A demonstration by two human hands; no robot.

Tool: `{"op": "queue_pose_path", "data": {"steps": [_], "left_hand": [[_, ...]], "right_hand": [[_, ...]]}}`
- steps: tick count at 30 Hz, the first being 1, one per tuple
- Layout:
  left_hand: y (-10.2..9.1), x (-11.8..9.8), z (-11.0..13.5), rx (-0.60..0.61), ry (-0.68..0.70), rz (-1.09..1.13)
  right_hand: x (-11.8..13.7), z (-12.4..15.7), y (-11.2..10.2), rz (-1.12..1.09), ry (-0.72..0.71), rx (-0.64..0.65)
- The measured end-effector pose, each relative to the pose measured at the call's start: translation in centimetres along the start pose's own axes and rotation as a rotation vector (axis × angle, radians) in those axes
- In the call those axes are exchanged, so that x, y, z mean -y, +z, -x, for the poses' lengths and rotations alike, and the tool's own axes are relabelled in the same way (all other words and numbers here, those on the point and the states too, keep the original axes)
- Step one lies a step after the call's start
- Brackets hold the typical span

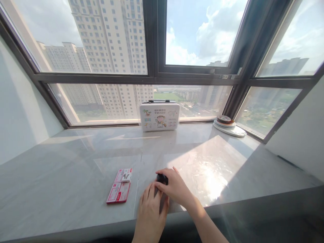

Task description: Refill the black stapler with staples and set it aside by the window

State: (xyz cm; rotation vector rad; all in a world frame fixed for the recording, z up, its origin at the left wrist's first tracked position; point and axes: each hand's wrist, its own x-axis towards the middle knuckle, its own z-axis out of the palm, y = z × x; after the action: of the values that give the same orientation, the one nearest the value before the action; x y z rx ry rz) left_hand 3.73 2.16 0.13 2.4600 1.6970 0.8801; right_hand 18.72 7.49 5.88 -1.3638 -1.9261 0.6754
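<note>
A black, elongated object that looks like a stapler lies between my two hands near the front edge of the sill, mostly covered by fingers. My left hand is wrapped around its near part from the left. From the right, my right hand grips the far end, thumb on the near side and fingers curled over. Left of my hands are small red and white boxes lying flat. On top of them sits a little white box with a dark picture on it.
A white carry case with cartoon prints stands upright against the window. Stacked round plates or mats lie in the back right corner. The pale marble sill ends at a front edge close to me, with bright sunlight on its right side.
</note>
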Motion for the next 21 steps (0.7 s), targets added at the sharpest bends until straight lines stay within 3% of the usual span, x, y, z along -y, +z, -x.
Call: {"op": "queue_pose_path", "data": {"steps": [4,6,10,14,17,21], "left_hand": [[-0.2,0.2,-0.3,0.065,0.025,-0.021],[-0.4,0.4,-0.5,0.07,0.01,-0.031],[-0.4,1.3,-0.9,0.04,-0.058,-0.068],[0.0,1.8,-1.0,0.032,-0.076,-0.068],[0.3,1.6,-1.0,0.012,-0.09,-0.049],[-0.4,1.5,-0.9,-0.085,-0.107,-0.01]], "right_hand": [[0.7,-0.9,2.3,0.083,0.049,-0.156],[0.8,-1.7,2.5,-0.005,0.056,-0.224],[-0.3,-2.8,1.0,-0.505,0.139,-0.375],[-3.7,-1.8,-0.7,-0.982,0.302,-0.613],[-6.2,0.4,-1.0,-1.166,0.404,-0.62],[-7.5,3.5,-1.0,-1.242,0.423,-0.575]]}}
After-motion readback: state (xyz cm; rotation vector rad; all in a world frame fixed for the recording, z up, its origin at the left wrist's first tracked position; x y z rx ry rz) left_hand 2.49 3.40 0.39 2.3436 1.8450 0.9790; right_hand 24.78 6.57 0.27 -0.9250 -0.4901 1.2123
